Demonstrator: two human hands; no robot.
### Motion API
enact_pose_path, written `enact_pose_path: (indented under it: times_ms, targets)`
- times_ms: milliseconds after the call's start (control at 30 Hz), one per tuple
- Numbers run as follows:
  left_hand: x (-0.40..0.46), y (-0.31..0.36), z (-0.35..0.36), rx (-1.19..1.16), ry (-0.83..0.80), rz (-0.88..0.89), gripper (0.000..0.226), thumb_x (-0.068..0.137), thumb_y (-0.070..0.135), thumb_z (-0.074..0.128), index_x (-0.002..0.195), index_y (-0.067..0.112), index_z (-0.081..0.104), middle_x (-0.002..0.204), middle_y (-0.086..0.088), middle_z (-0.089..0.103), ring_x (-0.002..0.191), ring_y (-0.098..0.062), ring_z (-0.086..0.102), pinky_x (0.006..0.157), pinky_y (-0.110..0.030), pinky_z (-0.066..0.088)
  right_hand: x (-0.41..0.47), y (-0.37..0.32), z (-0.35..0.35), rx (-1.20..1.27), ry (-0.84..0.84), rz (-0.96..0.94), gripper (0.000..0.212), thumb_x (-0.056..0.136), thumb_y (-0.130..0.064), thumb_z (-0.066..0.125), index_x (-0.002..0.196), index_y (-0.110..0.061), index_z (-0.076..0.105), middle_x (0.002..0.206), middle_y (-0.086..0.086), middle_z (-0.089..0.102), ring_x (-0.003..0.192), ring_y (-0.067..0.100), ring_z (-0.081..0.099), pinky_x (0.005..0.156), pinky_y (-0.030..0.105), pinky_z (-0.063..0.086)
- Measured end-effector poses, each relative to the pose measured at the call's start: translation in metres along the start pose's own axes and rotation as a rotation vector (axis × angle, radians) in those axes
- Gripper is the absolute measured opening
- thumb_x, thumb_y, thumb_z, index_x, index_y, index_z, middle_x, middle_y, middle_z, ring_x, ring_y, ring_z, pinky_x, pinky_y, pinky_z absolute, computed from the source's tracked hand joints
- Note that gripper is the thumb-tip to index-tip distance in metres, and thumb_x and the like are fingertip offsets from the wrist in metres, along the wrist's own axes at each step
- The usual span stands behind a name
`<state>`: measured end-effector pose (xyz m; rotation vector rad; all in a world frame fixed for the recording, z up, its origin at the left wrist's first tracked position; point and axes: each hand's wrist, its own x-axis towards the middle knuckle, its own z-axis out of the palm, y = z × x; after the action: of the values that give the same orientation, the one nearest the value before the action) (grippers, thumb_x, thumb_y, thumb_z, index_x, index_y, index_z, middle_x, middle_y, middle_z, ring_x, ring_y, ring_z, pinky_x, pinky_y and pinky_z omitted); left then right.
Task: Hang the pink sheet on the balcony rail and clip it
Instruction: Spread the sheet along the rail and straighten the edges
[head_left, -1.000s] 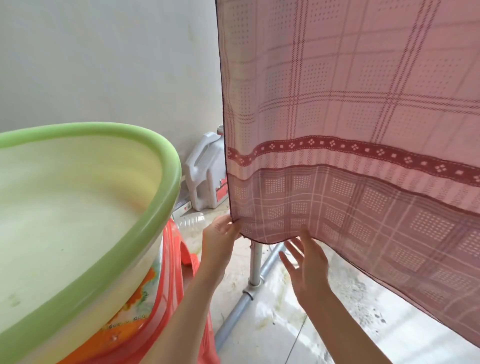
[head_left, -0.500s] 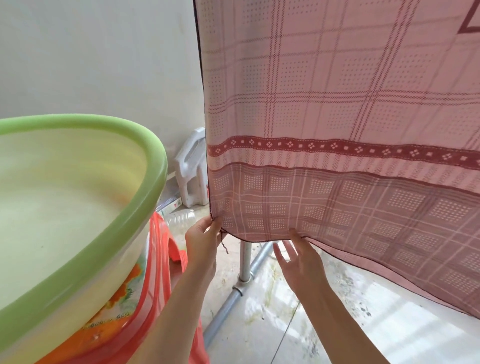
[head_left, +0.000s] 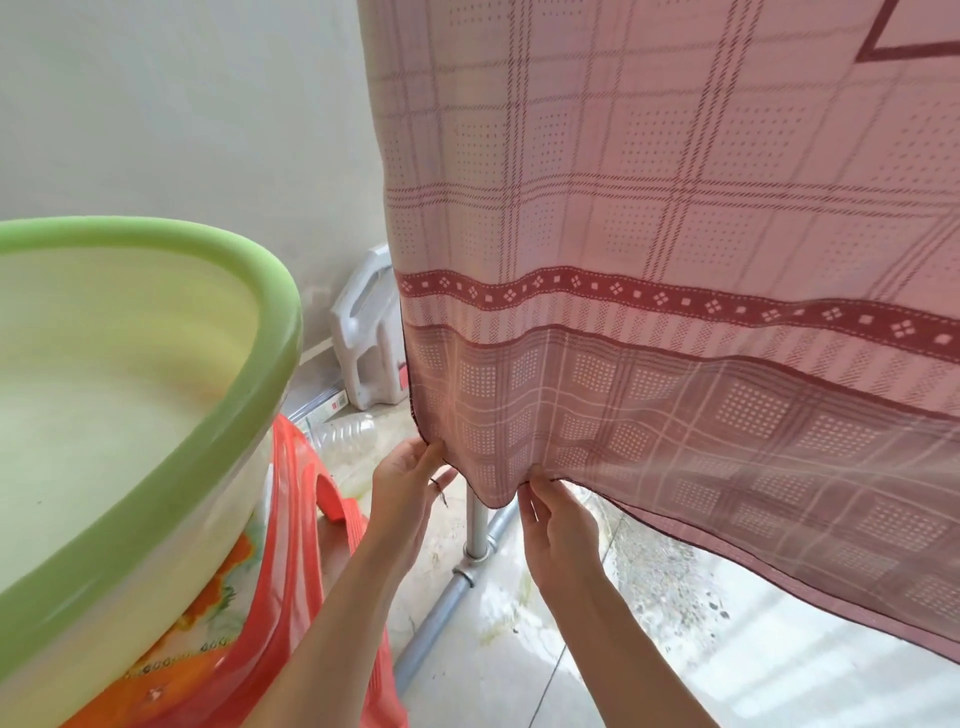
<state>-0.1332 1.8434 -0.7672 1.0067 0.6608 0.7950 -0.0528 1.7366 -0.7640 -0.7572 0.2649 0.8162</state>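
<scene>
The pink sheet (head_left: 649, 218), checked with a dark red patterned band, hangs down across the right and top of the view; its top and whatever it hangs from are out of frame. My left hand (head_left: 408, 480) pinches its lower left corner. My right hand (head_left: 553, 514) pinches the bottom hem a little to the right, and the cloth sags in a small fold between the two hands. No clip is in view.
A large green-rimmed basin (head_left: 171, 467) sits on a red plastic stool (head_left: 311, 519) at the left. A metal post and floor pipe (head_left: 475, 525) stand just behind the hands. A white plastic jug (head_left: 366, 332) leans by the wall. The tiled floor (head_left: 649, 639) is wet and stained.
My right hand, open and flat under the hem before, has now closed on it. The view has shifted, so the sheet and both hands sit further left and lower.
</scene>
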Motion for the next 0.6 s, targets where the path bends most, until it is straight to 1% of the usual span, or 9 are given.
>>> enact_pose_path:
  times_ms: [133,200,233,267,300,333,400,533,600]
  targets:
    - [0.007,0.0,0.001,-0.091,0.166,0.007,0.022,0.095,0.005,0.042,0.078,0.008,0.055,0.067,0.0,0.063,0.064,-0.007,0.059,0.077,-0.032,0.048,0.005,0.0,-0.011,0.039,-0.065,0.002,0.017,0.086,0.009,0.054,0.084,-0.003,0.066,0.085,0.003,0.066,0.091,0.013,0.062,0.095,0.031,0.046]
    - [0.014,0.002,-0.001,-0.121,0.22,0.021,0.024,0.095,0.002,0.041,0.076,0.009,0.054,0.057,0.003,0.06,0.056,-0.004,0.057,0.073,-0.031,0.05,0.01,-0.008,-0.018,0.123,-0.117,0.129,0.019,0.085,-0.001,0.06,0.101,-0.007,0.066,0.094,-0.011,0.065,0.099,-0.003,0.058,0.102,0.031,0.04]
    - [0.016,0.003,-0.001,-0.11,0.237,0.029,0.025,0.095,0.002,0.041,0.074,0.009,0.053,0.054,0.002,0.056,0.053,-0.005,0.053,0.069,-0.03,0.051,0.012,-0.013,-0.021,0.121,-0.201,0.222,0.035,0.077,-0.008,0.071,0.111,-0.012,0.064,0.103,-0.014,0.065,0.104,-0.008,0.055,0.104,0.032,0.038]
    - [0.019,0.004,-0.002,-0.102,0.249,0.034,0.025,0.095,0.002,0.042,0.073,0.01,0.052,0.056,0.0,0.052,0.054,-0.006,0.05,0.066,-0.029,0.051,0.009,-0.019,-0.023,0.14,-0.296,0.282,0.054,0.064,-0.015,0.083,0.114,-0.017,0.063,0.112,-0.011,0.066,0.11,-0.005,0.055,0.104,0.036,0.038]
    - [0.02,0.005,-0.001,-0.104,0.261,0.035,0.025,0.094,0.003,0.042,0.073,0.01,0.052,0.06,-0.002,0.047,0.056,-0.008,0.047,0.064,-0.028,0.051,0.004,-0.024,-0.028,0.114,-0.388,0.249,0.062,0.052,-0.019,0.089,0.109,-0.021,0.065,0.119,-0.005,0.065,0.116,0.007,0.056,0.103,0.043,0.04]
    - [0.022,0.005,0.0,-0.121,0.268,0.032,0.024,0.094,0.003,0.043,0.074,0.01,0.053,0.063,-0.004,0.045,0.059,-0.01,0.045,0.063,-0.027,0.052,-0.003,-0.031,-0.032,0.109,-0.417,0.21,0.061,0.046,-0.021,0.092,0.103,-0.022,0.068,0.123,-0.001,0.064,0.119,0.016,0.055,0.101,0.048,0.042]
    - [0.023,0.004,0.006,-0.184,0.278,0.007,0.022,0.094,0.004,0.045,0.075,0.011,0.054,0.066,-0.004,0.044,0.062,-0.012,0.045,0.065,-0.028,0.051,-0.012,-0.044,-0.037,0.134,-0.432,0.145,0.062,0.047,-0.028,0.092,0.104,-0.022,0.069,0.127,0.002,0.062,0.123,0.023,0.053,0.1,0.053,0.041]
    - [0.017,0.005,0.021,-0.367,0.277,-0.085,0.023,0.095,0.008,0.043,0.076,0.015,0.055,0.073,0.0,0.052,0.072,-0.014,0.053,0.079,-0.033,0.047,-0.023,-0.068,-0.05,0.172,-0.357,-0.009,0.08,0.049,-0.037,0.09,0.122,-0.021,0.06,0.133,0.003,0.057,0.127,0.027,0.047,0.105,0.056,0.035]
    - [0.014,0.006,0.024,-0.384,0.296,-0.099,0.023,0.095,0.009,0.044,0.076,0.016,0.055,0.073,0.001,0.051,0.073,-0.013,0.053,0.077,-0.032,0.046,-0.028,-0.083,-0.06,0.203,-0.323,-0.083,0.065,0.054,-0.036,0.087,0.114,-0.023,0.066,0.133,0.004,0.057,0.129,0.029,0.045,0.105,0.056,0.034]
